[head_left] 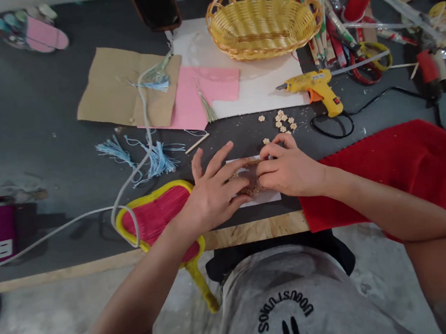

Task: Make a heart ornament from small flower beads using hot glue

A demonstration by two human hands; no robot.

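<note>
My left hand [219,188] has its fingers spread, with some fingertips resting on the left side of a ring of small wooden beads [255,191]. That ring lies on a piece of white paper [271,198] near the table's front edge. At the ring's right side, my right hand [289,168] has its fingers bent and pinched together; whatever is between them is hidden. Just beyond the right hand are several small flower-shaped wooden pieces [282,121]. Parts of the ring are covered by my fingers.
A yellow glue gun [324,90] lies at the back right, near scissors [371,61]. A woven basket [265,21] stands behind. Red felt [391,170] lies right. Blue tassels [158,160], a yellow-edged pink craft piece [152,217] and a pale cord [129,182] lie left.
</note>
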